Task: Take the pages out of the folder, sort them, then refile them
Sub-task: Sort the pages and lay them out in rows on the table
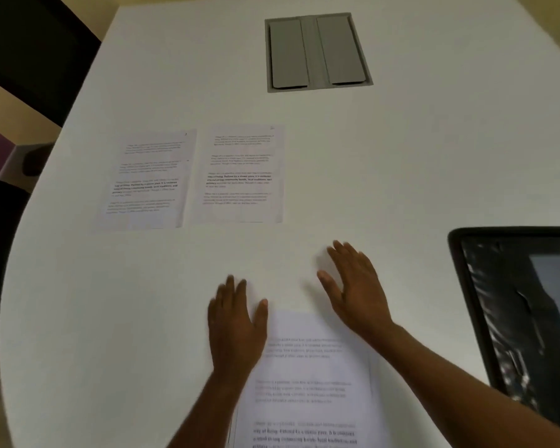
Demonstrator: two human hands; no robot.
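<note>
Sorting under way: 2 pages lie flat side by side on the white table (401, 156), left page (146, 179) and second page (241, 174), close but apart. Left hand (235, 321) rests flat, fingers together and empty, on the left edge of the near stack (307, 383). Right hand (358, 286) is spread wide, palm down, empty, at the stack's top right corner; blurred, contact unclear. Black folder (514, 302) sits open at far right. Risks: a palm drag could pull several sheets at once, skew the stack, or misorder pages; page numbers are unreadable here.
</note>
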